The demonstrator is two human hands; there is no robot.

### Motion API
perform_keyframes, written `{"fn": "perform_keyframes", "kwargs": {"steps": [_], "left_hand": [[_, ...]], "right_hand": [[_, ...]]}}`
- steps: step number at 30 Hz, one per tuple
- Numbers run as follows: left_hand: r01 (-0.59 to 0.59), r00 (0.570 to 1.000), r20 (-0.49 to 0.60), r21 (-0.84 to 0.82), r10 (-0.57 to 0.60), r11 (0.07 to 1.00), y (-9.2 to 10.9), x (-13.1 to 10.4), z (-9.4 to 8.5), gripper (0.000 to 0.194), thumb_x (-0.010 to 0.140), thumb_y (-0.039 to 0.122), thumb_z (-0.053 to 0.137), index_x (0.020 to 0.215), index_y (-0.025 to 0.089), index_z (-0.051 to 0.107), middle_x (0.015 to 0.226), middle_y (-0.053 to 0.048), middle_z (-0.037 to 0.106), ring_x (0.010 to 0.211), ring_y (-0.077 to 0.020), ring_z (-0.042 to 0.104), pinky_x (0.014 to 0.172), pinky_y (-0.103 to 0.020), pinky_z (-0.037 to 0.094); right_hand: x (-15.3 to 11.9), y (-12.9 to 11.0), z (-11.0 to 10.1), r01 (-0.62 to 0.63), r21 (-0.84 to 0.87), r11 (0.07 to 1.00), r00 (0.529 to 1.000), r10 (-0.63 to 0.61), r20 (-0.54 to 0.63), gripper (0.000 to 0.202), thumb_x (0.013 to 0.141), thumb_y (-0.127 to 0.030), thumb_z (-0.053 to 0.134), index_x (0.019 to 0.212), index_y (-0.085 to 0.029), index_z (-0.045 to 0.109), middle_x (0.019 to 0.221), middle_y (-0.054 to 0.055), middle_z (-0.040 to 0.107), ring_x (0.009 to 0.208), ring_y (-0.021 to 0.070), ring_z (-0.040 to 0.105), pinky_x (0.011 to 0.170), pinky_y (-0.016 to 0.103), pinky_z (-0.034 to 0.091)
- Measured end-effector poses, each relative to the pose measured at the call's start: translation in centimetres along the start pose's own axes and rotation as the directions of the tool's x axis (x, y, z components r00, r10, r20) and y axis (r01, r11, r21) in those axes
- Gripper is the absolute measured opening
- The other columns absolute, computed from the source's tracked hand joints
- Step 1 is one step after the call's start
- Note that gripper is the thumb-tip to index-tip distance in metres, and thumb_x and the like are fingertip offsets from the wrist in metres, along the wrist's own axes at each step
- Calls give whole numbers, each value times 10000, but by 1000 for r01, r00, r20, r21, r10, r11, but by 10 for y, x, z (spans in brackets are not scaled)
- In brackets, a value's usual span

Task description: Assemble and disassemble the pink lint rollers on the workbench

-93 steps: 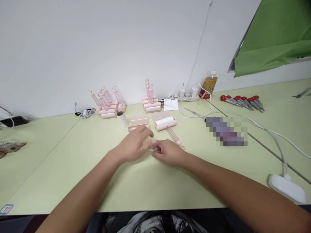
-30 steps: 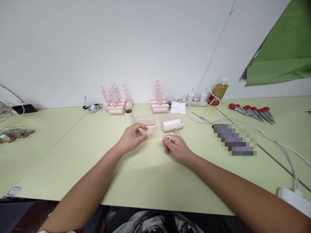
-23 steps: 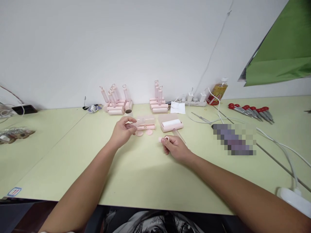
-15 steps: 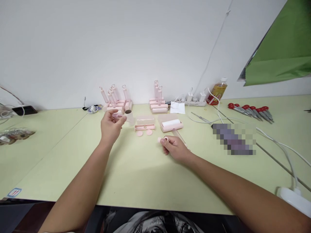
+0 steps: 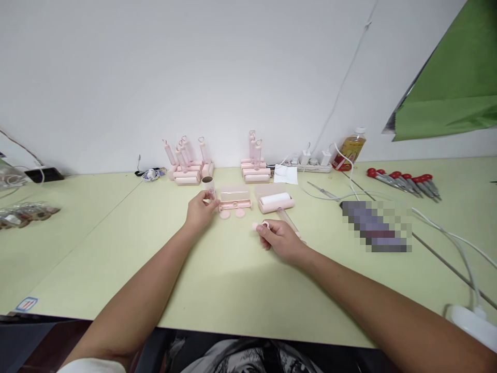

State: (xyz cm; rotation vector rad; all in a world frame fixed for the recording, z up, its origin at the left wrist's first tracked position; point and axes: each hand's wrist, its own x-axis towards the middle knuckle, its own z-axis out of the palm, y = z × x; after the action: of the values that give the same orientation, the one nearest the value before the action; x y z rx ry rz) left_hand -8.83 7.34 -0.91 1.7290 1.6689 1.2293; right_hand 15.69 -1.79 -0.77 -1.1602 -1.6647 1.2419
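Note:
My left hand (image 5: 201,211) is closed, its fingertips around a small clear pinkish piece (image 5: 212,194), partly hidden. Just behind it stands an upright white lint roll (image 5: 208,182) with a brown core. My right hand (image 5: 282,237) pinches a small pale pink part (image 5: 255,226), mostly covered by the fingers. Between the hands, farther back, lies an open pink lint roller case (image 5: 235,205) with a clear cover, and two pink discs (image 5: 224,214) rest before it. A pink case with a white roll (image 5: 276,200) sits beyond my right hand, a clear handle (image 5: 288,218) sloping in front of it.
Lint rollers with upright handles (image 5: 187,177) stand along the wall, with more (image 5: 257,175) to their right. Also there are a white paper (image 5: 286,174), chargers on a power strip, a bottle (image 5: 350,151), red-capped tools (image 5: 406,182), cables, and bagged items (image 5: 27,213) at left.
My left hand has moved right and down toward the table, bringing the clear pinkish piece beside the upright roll and open case. My right hand keeps its pinch nearly in place. The view shifts slightly.

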Motion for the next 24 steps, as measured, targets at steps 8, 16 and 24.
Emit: {"fn": "perform_keyframes", "kwargs": {"steps": [8,16,24], "left_hand": [[44,999,18,137,-47,990,1,3,-3,348,739,299,626,1070,200,589,1039,-32,651,651,-122,579,652,-263,436],[-162,985,74,135,153,977,30,-22,-7,241,859,406,512,928,187,582,668,25,528,597,-121,480,583,-242,366],[-387,619,693,-140,369,912,65,-67,5,327,914,464,459,1049,199,596,791,-5,608,686,-122,519,612,-233,382]], "right_hand": [[0,2,0,-17,2,1000,1000,17,4,431,865,-549,513,631,-198,424,559,-35,487,531,106,455,540,250,373],[1,3,0,-4,2,1000,999,4,33,420,867,-534,517,639,-199,407,567,-40,457,536,105,429,530,243,335],[0,7,1,25,-119,993,997,-17,69,373,846,-478,563,655,-177,455,620,-48,329,578,94,298,508,237,219]]}}
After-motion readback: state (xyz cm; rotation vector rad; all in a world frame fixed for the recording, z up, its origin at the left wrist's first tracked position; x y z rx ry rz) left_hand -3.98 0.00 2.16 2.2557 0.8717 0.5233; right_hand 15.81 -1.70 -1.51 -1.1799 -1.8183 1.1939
